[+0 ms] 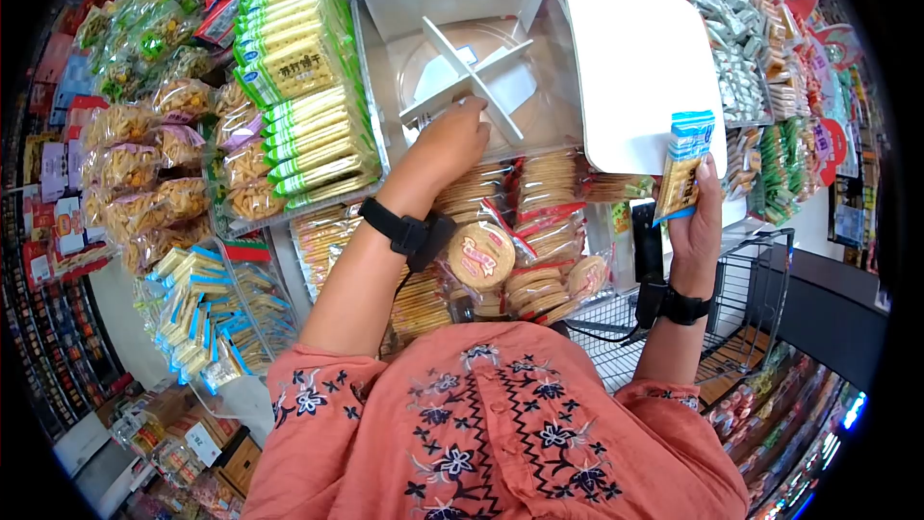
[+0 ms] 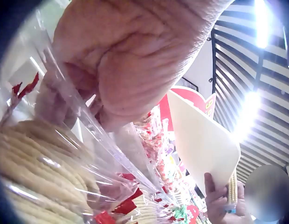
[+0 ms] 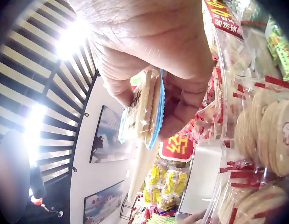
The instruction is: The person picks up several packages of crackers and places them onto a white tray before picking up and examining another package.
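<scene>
My left hand (image 1: 454, 140) reaches over the near rim of a clear plastic bin (image 1: 371, 87), its curled fingers at a white cross-shaped divider (image 1: 500, 116) low inside. The left wrist view shows this hand (image 2: 130, 60) from the palm side, its fingertips partly hidden behind clear plastic. My right hand (image 1: 701, 207) pinches a pack of crackers (image 1: 681, 178) in a clear wrapper with blue ends, between thumb and fingers. The pack (image 3: 147, 109) is upright in the right wrist view. Behind it stands a white lid-like panel (image 1: 640, 58), raised at the bin's right side.
Green-edged cracker packs (image 1: 298, 67) fill the bin on the left. Bagged round biscuits (image 1: 481, 255) lie between my body and the divided bin. Blue-edged packs (image 1: 197, 313) sit lower left. A wire shopping cart (image 1: 616, 327) stands at my right.
</scene>
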